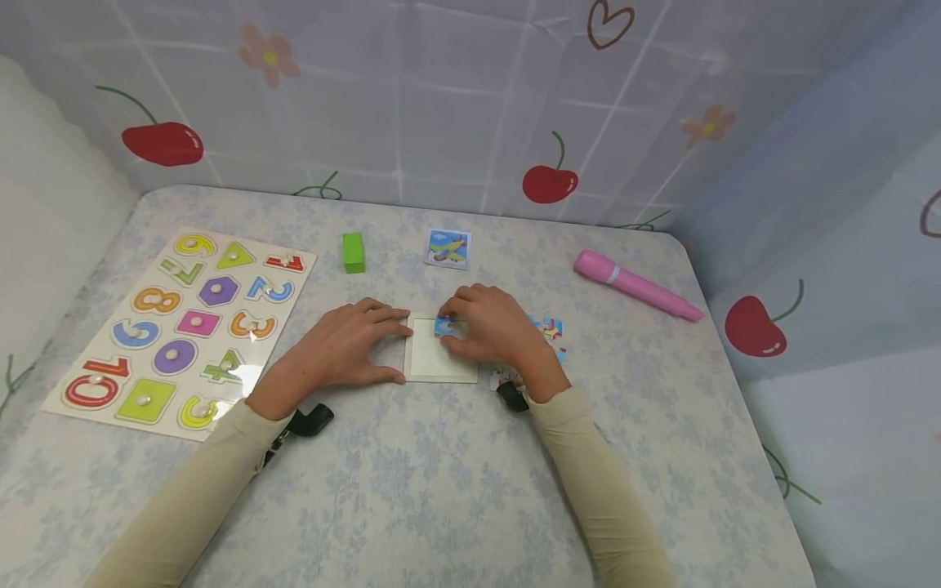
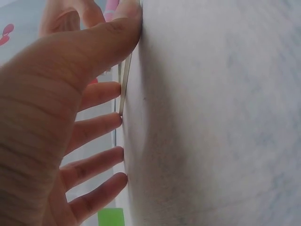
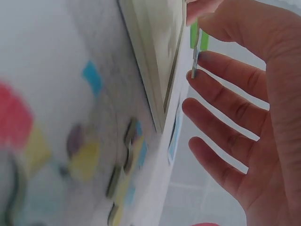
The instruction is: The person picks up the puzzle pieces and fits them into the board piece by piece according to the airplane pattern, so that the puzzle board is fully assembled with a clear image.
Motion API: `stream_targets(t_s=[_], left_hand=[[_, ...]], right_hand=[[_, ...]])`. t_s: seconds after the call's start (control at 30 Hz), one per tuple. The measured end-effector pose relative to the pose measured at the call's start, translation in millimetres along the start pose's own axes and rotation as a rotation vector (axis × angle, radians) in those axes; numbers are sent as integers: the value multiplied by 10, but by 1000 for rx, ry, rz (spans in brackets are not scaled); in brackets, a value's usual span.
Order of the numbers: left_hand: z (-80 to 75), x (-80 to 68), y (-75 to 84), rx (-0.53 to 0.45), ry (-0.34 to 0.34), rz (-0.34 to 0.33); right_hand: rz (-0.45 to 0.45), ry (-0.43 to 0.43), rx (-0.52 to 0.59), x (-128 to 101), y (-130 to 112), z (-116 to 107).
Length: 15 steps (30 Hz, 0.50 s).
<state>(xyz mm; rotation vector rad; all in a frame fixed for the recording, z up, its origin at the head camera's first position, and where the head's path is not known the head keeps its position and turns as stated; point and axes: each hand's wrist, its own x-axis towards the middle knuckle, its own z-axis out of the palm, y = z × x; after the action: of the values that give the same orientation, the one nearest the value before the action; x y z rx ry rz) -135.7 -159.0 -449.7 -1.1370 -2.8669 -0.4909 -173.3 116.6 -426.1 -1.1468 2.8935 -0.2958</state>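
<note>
Head cam: L hand (image 1: 345,347) flat, fingers straight, tips against left edge of tray (image 1: 439,369) at table (image 1: 441,490) centre. R hand (image 1: 488,327) pinches a blue piece (image 1: 444,327) over tray's top right corner. More pieces (image 1: 551,331) just right of R hand. Card (image 1: 448,248), green block (image 1: 354,251) and pen (image 1: 635,286) farther back; number board (image 1: 184,327) at left.

L wrist cam: fingers (image 2: 99,127) straight, touching tray edge (image 2: 123,89).

R wrist cam: thumb and forefinger nip piece (image 3: 194,56) edge-on above tray (image 3: 155,52); other fingers spread; loose pieces (image 3: 127,155) blurred.
</note>
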Motion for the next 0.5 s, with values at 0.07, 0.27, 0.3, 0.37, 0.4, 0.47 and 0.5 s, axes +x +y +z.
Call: stream_targets(t_s=[0.07,0.27,0.3,0.37,0.4,0.47,0.5], left_hand=[[4,-4,-5,-1,1,-1],[11,-11,-16,-5,6,0],[11,-11,-16,-8,8,1],[12,-11,-19,-14,12,1],[12,-10,-19,-18,14,2],[13,-9,-21,-28,17,3],[13,-8,-20,-31,17,4]], right_hand=[[-10,4,2,24,-12,21],[-30,1,-6,105,-62,73],[-35,0,-9,118,-72,80],[-40,-5,-17,143,-91,92],[-40,-7,-23,153,-101,95],[-41,-14,-38,170,-120,104],[-42,-18,-43,177,-129,106]])
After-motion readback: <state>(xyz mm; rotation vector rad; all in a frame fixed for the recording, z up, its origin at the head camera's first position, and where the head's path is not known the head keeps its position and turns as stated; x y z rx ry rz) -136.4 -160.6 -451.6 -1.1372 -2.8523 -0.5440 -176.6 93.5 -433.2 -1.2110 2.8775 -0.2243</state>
